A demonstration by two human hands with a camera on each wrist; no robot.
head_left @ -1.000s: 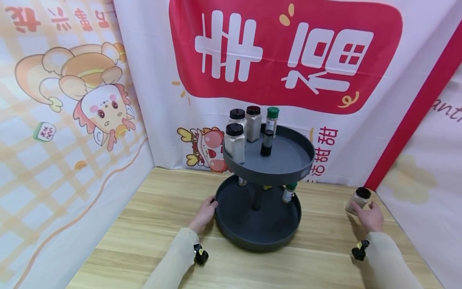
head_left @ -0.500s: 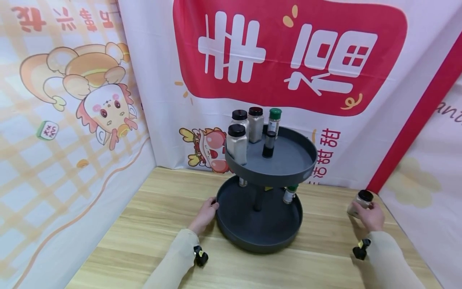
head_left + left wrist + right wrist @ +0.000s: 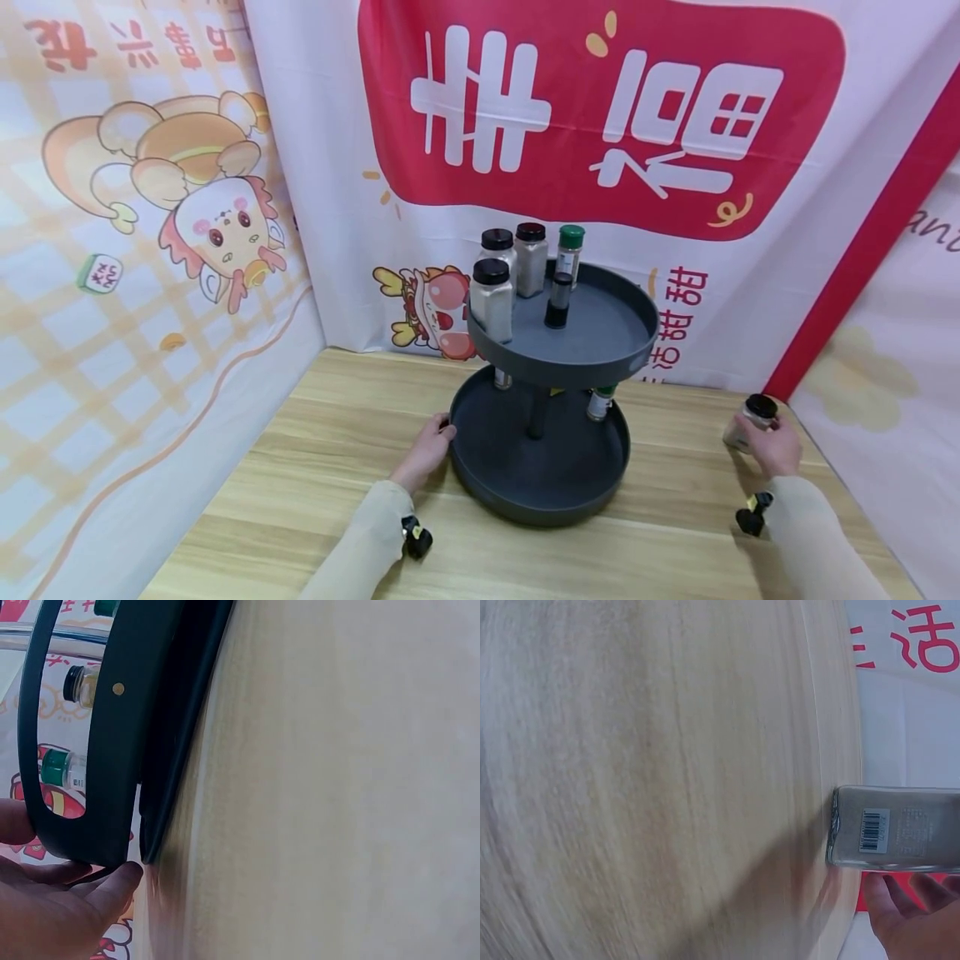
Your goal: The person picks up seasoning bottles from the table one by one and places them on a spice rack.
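A two-tier dark grey turntable (image 3: 540, 492) stands on the wooden table. My left hand (image 3: 426, 450) holds the rim of its lower tray from the left side; in the left wrist view the thumb (image 3: 13, 821) is at the upper edge and the fingers lie along the outer wall. Far to the right, my right hand (image 3: 774, 446) grips a square clear spice jar (image 3: 738, 435) with a black lid and pale contents. The jar is upright, its base close over or on the tabletop. Its barcode label (image 3: 874, 831) shows in the right wrist view.
The upper tray (image 3: 600, 354) bears several spice jars (image 3: 492, 310) with dark lids, a green-capped bottle (image 3: 570, 250) and a small black-bottomed bottle (image 3: 558, 302). Below, another green-capped bottle (image 3: 599, 405) leans slightly, partly under the upper tray. Printed cloth (image 3: 480, 192) hangs behind and at both sides.
The head view shifts slightly. Both hands stay nearly in place, the left at the tray rim and the right on the spice jar.
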